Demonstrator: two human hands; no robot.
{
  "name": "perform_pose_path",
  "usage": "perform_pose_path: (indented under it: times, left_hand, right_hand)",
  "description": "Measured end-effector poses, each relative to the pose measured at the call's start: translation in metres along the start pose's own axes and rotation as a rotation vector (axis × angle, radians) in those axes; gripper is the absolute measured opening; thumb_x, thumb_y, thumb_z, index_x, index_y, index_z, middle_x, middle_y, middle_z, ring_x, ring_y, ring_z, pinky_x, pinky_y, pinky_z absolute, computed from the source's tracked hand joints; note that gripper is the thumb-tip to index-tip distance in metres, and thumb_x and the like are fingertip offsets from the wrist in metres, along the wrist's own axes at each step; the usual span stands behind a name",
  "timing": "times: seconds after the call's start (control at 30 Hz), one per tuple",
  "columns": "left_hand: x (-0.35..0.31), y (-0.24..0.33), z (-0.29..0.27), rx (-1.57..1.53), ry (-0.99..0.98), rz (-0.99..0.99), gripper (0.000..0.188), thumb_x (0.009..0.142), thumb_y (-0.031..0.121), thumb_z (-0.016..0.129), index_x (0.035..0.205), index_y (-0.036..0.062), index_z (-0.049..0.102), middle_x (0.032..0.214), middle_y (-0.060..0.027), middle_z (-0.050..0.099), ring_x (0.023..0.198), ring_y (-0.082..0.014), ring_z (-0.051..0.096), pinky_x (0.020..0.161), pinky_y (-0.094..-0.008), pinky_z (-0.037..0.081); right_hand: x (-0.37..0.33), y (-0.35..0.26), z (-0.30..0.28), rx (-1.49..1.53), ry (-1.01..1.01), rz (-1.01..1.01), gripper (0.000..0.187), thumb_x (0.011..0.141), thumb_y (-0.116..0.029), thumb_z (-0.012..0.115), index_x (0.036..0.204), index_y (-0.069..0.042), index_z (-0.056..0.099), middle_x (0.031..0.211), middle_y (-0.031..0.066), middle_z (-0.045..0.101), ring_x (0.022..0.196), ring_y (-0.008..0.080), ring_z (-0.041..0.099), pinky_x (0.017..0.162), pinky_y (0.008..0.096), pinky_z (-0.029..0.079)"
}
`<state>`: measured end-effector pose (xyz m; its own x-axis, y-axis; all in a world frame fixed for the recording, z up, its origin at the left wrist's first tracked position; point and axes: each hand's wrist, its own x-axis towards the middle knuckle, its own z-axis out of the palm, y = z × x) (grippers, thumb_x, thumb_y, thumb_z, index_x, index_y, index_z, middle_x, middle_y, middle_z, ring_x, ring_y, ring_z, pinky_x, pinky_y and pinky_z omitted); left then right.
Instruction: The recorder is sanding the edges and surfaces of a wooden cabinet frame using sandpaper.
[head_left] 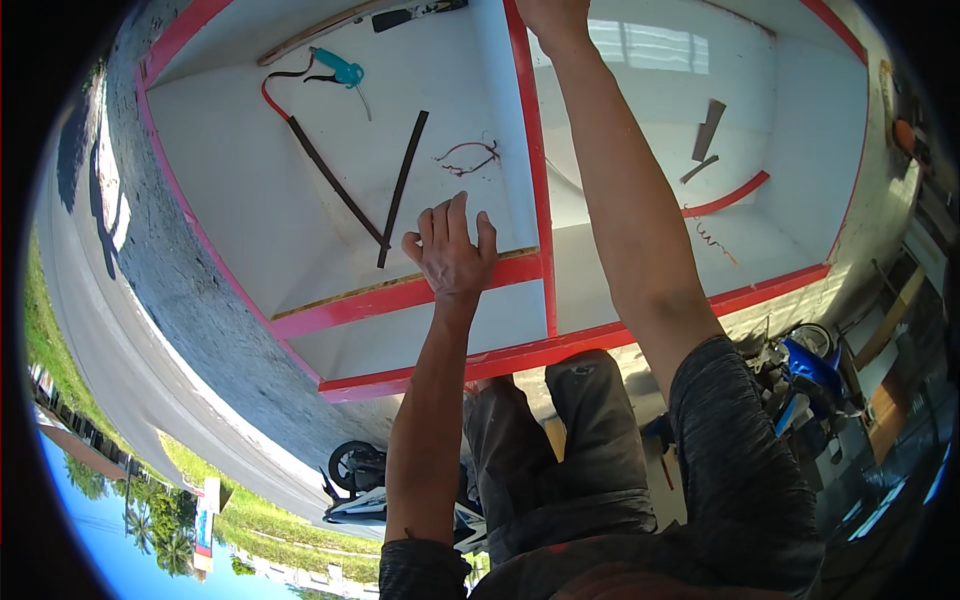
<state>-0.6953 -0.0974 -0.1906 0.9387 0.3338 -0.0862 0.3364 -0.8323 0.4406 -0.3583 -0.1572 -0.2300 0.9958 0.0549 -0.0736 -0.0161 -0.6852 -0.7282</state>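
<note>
Road (110,340), left of the white, red-edged cabinet (230,185); grey concrete (225,325), between them; blue motorcycle (812,366), at the cabinet's lower right; left hand (455,248), fingers loosely spread, over its ledge (350,304); right hand (553,14), at its upper middle, fingers cropped, state indeterminable.

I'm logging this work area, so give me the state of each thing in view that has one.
Left bare hand: open, fingers parted, nothing visibly held.
Right bare hand: cut off at the frame's edge, grip unclear.
Teal trigger-handled air gun: lying down, unheld.
Two long black strips: straight, laid in a V.
Long red strip: bent into an arc.
Thin red strand: coiled.
</note>
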Motion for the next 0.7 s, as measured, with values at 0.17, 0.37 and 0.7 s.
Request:
perform_pose_path:
  times: [0.17, 0.37, 0.7]
  left_hand:
    - [-0.003, -0.01, -0.009, 0.02, -0.034, -0.018, 0.034, 0.092, 0.024, 0.067, 0.121, 0.0075, 0.067, 0.107, -0.0048, 0.068, 0.104, -0.0214, 0.058, 0.089, -0.0442, 0.029]
    - [-0.001, -0.008, -0.006, 0.033, -0.017, -0.006, 0.034, 0.092, 0.025, 0.066, 0.121, 0.0066, 0.067, 0.108, -0.0063, 0.068, 0.105, -0.0226, 0.058, 0.09, -0.0447, 0.029]
    - [-0.001, -0.008, -0.005, 0.004, -0.056, -0.027, 0.035, 0.092, 0.026, 0.066, 0.122, 0.0069, 0.066, 0.109, -0.0059, 0.068, 0.106, -0.0237, 0.057, 0.092, -0.0456, 0.029]
  right_hand:
    - [-0.048, -0.026, 0.0, 0.28, 0.132, -0.114, 0.042, 0.098, -0.041, 0.063, 0.112, -0.002, 0.071, 0.096, 0.0301, 0.07, 0.097, 0.0473, 0.068, 0.081, 0.0488, 0.053]
    - [-0.046, -0.015, 0.002, 0.192, 0.148, -0.109, 0.042, 0.096, -0.038, 0.066, 0.116, -0.001, 0.071, 0.097, 0.0307, 0.07, 0.097, 0.0451, 0.07, 0.081, 0.0457, 0.054]
    - [-0.077, -0.016, -0.005, 0.204, 0.085, -0.034, 0.041, 0.098, -0.039, 0.068, 0.125, -0.008, 0.074, 0.101, 0.0112, 0.078, 0.091, 0.021, 0.073, 0.085, 0.0331, 0.055]
